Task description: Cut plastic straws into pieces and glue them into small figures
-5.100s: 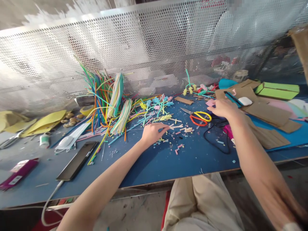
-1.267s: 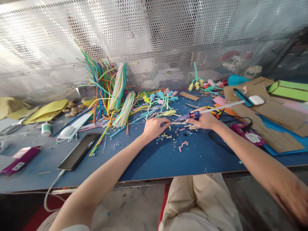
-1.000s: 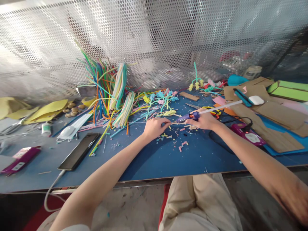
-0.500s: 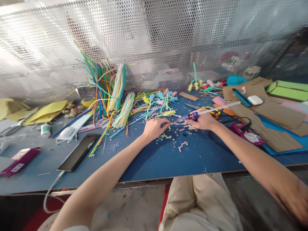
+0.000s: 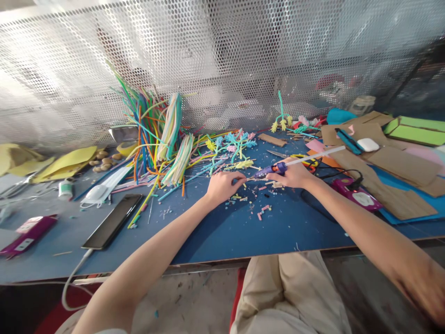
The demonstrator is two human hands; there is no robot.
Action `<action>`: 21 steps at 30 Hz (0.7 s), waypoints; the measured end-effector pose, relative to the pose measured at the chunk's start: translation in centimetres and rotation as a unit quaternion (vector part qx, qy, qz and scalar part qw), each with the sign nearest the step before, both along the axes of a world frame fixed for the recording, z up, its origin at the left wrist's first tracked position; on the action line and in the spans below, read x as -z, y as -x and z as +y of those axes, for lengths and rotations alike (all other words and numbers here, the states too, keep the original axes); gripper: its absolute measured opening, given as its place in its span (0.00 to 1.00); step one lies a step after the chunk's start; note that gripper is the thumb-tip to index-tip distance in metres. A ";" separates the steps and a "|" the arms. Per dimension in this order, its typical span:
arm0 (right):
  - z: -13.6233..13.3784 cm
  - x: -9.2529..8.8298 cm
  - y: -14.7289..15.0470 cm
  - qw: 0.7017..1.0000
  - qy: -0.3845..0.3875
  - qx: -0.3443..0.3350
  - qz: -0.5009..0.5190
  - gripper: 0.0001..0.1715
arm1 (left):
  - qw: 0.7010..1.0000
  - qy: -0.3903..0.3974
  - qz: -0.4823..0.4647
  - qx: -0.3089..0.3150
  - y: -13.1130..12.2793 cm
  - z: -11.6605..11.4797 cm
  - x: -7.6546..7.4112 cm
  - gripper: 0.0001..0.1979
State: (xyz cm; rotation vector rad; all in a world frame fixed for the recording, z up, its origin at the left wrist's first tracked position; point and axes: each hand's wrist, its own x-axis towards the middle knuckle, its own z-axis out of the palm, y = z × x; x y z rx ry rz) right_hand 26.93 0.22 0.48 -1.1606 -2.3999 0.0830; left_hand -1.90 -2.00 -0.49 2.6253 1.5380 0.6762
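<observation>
A blue bench point(image 5: 278, 232) runs the width of the view, closed off along its back edge by a perforated metal screen point(image 5: 222, 60). Below the front edge there is bare, dusty floor point(image 5: 194, 306).

Near the middle of the bench the right hand point(image 5: 294, 174) is wrapped around a purple glue gun point(image 5: 267, 170), with a white glue stick point(image 5: 316, 155) jutting from its rear toward the right edge. The nozzle points left and meets a short pale straw piece point(image 5: 251, 178), which the left hand point(image 5: 222, 185) pinches between thumb and fingertips, its other fingers curled. Cut straw scraps point(image 5: 259, 211) lie just in front of both hands.

Toward the back left, a heap of coloured straws point(image 5: 156, 134) leans on the screen beside a small metal tin point(image 5: 121, 133); its contents cannot be made out. A flat green box point(image 5: 417, 130) sits at the back right corner, and whether it is shut or what it holds is unclear. Brown cardboard sheets point(image 5: 392, 167) spread beside it. A phone point(image 5: 113, 221) lies near the front left, with a face mask point(image 5: 99, 192) just behind it.
</observation>
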 end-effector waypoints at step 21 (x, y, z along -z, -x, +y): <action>-0.2 -1.1 -0.5 0.992 -0.072 0.095 -0.033 0.35 | 0.997 0.015 -0.035 -0.060 -0.1 -0.3 -0.3 0.12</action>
